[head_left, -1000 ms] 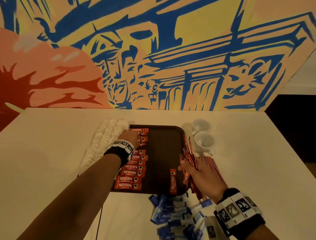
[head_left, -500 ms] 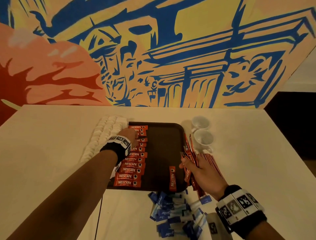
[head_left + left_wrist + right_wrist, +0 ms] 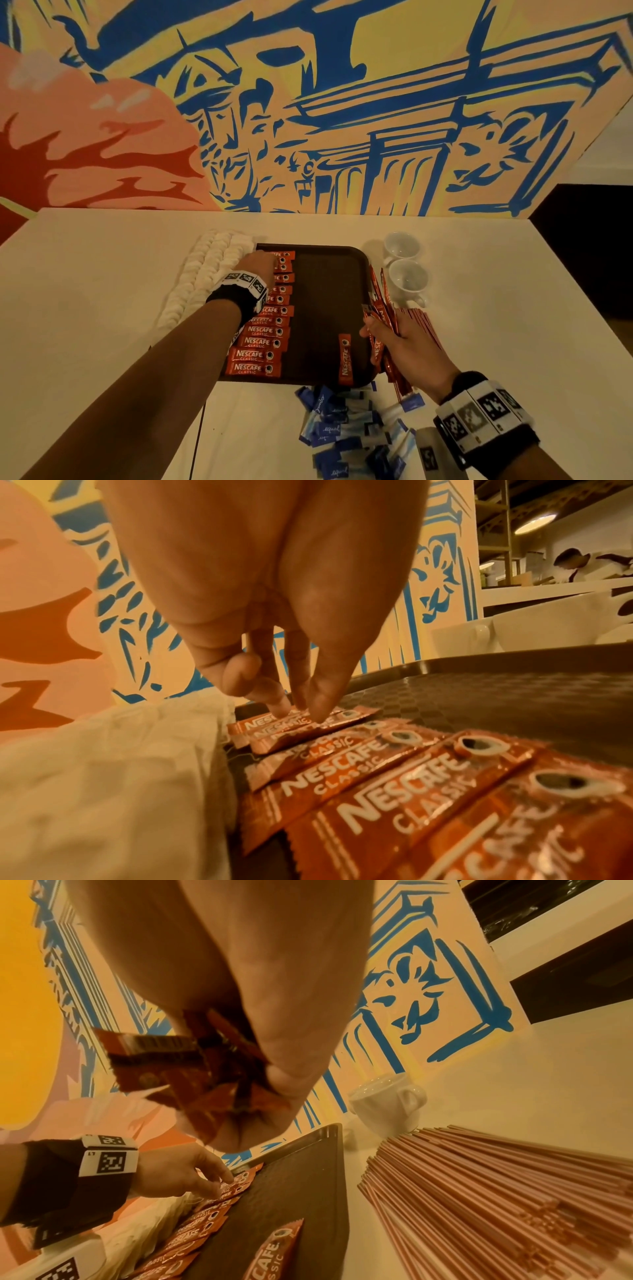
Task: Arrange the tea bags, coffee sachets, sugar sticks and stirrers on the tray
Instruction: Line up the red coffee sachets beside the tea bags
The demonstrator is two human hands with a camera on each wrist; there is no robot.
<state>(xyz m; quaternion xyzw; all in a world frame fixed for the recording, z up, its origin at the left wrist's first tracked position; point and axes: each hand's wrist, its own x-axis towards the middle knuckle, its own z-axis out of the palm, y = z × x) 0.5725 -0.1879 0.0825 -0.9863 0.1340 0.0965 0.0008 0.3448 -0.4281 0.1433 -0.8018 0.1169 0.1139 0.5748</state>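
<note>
A dark brown tray [image 3: 325, 291] holds a column of red Nescafe coffee sachets [image 3: 263, 342] along its left side and a single sachet [image 3: 345, 359] lying lengthwise near its front right. My left hand [image 3: 260, 265] is at the far end of the column, its fingertips [image 3: 318, 712] pressing on the topmost sachets [image 3: 308, 726]. My right hand [image 3: 400, 339] hovers at the tray's right edge and grips a fanned bundle of coffee sachets [image 3: 378, 301], also seen in the right wrist view [image 3: 192, 1069]. Red stirrers [image 3: 479, 1191] lie in a pile right of the tray.
Blue and white sugar sachets [image 3: 342, 428] are heaped on the table in front of the tray. Two white cups [image 3: 407, 281] stand at the tray's far right corner. A white crinkled stack [image 3: 205, 274] runs along the tray's left edge. A painted wall backs the table.
</note>
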